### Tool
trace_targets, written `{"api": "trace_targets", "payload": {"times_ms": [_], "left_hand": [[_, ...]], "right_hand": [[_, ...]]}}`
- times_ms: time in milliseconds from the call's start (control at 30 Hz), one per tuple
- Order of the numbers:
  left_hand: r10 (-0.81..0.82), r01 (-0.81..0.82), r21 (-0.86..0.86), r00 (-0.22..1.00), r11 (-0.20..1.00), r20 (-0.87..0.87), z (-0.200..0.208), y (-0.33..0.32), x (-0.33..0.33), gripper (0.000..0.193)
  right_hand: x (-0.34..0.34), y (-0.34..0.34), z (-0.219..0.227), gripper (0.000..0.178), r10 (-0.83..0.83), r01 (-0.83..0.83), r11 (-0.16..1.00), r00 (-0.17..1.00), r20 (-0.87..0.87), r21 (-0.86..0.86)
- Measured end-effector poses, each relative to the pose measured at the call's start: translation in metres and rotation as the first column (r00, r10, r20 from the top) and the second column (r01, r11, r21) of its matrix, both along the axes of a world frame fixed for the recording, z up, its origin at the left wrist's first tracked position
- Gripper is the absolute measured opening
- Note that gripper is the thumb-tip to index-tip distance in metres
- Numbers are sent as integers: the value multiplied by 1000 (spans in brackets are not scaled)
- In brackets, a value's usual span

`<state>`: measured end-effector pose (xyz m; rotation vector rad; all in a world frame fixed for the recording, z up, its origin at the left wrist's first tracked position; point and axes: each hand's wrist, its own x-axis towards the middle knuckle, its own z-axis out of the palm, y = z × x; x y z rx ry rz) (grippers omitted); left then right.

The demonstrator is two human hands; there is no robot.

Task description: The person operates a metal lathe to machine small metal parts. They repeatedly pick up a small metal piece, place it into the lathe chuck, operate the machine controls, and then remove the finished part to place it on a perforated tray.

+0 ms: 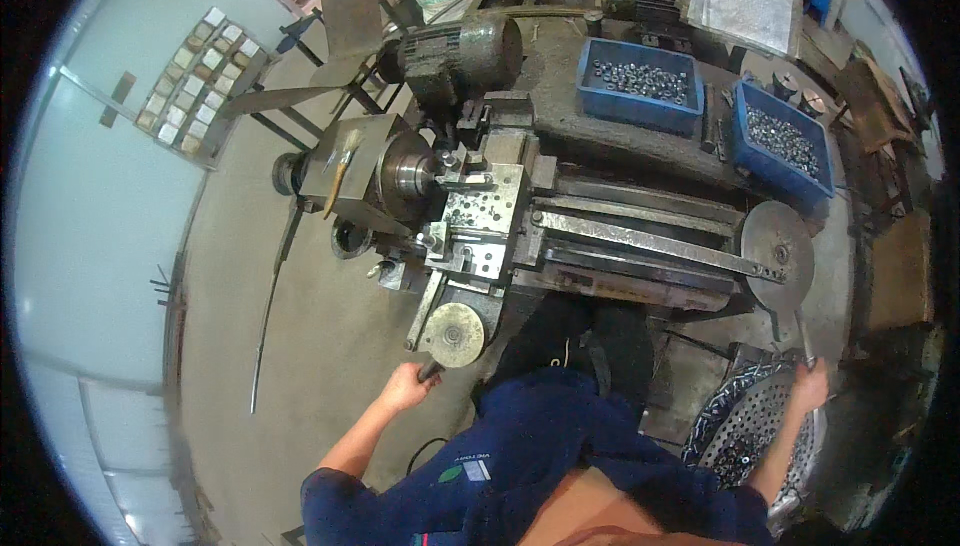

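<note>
Currently left hand [405, 387] clenches the handwheel [455, 335] handle lower centre; right hand [810, 383] grips the tailstock wheel [778, 256] handle, lower right.

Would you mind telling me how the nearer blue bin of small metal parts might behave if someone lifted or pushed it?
The blue bin is heaped with small metal parts, so it is probably heavy for its size. Its flat base on the lathe bed suggests sliding rather than tipping. With no lid, the loose parts might spill if tilted.
</note>
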<state>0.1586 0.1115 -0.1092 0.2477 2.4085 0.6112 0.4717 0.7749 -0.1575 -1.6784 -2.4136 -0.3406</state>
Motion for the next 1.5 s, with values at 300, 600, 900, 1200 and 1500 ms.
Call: {"api": "trace_targets", "payload": {"times_ms": [300, 600, 900, 1200, 1500], "left_hand": [[4, 0, -54, 998, 999, 69, 25, 20, -4, 13], [17, -389, 552, 828, 737, 560, 20, -37, -52, 67], [35, -213, -351, 893, 912, -450, -92, -128, -239, 44], [123, -417, -346, 769, 841, -627, -143, -91, -252, 37], [583, -692, 15, 596, 721, -552, -143, -58, -247, 36]], "right_hand": [[-71, 145, 23, 42, -16, 36, 998, 946, 325, -56], [-64, 109, -12, 61, -66, 55, 990, 995, 78, 130], [-30, 14, 24, 71, -93, 97, 995, 990, 103, -30], [-20, -20, 18, 36, 33, -72, 967, 986, -162, -244], [-103, -61, 61, 34, 132, -273, 919, 893, -430, -285]]}}
